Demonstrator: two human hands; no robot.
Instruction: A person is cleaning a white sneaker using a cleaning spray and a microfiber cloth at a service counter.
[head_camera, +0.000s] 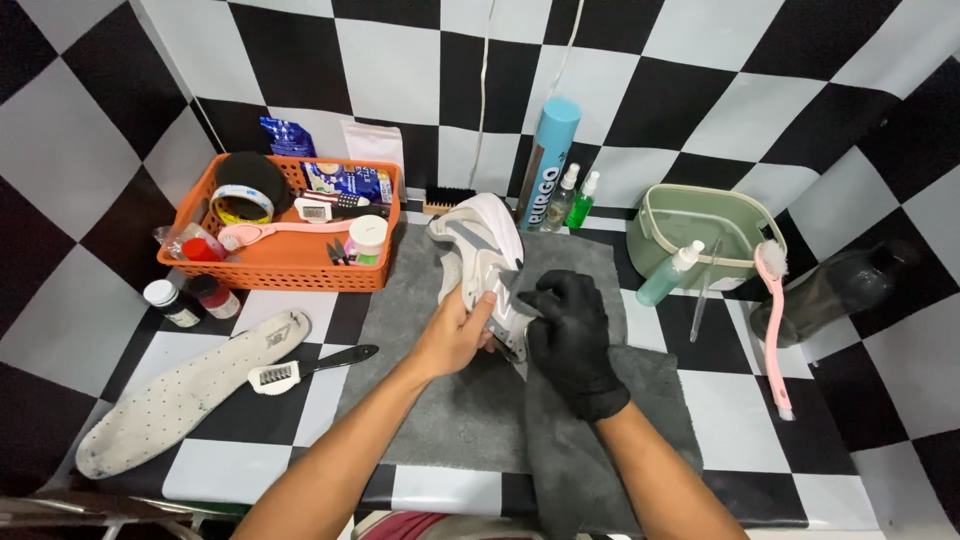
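Forearms come in from the bottom edge over a grey cloth (440, 420) spread on the checkered desk (740, 420). Far left lies a white perforated insole (180, 395), flat and floppy-looking, with a small black-handled brush (300, 372) just beside it and two little jars (190, 298) near an orange basket (290, 262) of supplies. Bare left hand (455, 335) wraps its fingers around the side of a white-and-grey sneaker (482, 262) — shoe sits mid-desk on the cloth, tipped on its side. Likely light, upper soft and squashy, sole stiffer; best held by the sole edge or heel, where it won't collapse. Right hand (572, 335), in a black glove, has fingers pinched on a fold of grey cloth pressed against the shoe; exact grip partly hidden. Behind stand a tall blue spray can (547, 160) and two small spray bottles (572, 198). Right side — green tub (700, 215) with a teal bottle in it, then a pink long-handled brush (775, 320) leaning on it, dark boot (840, 290) at the wall.
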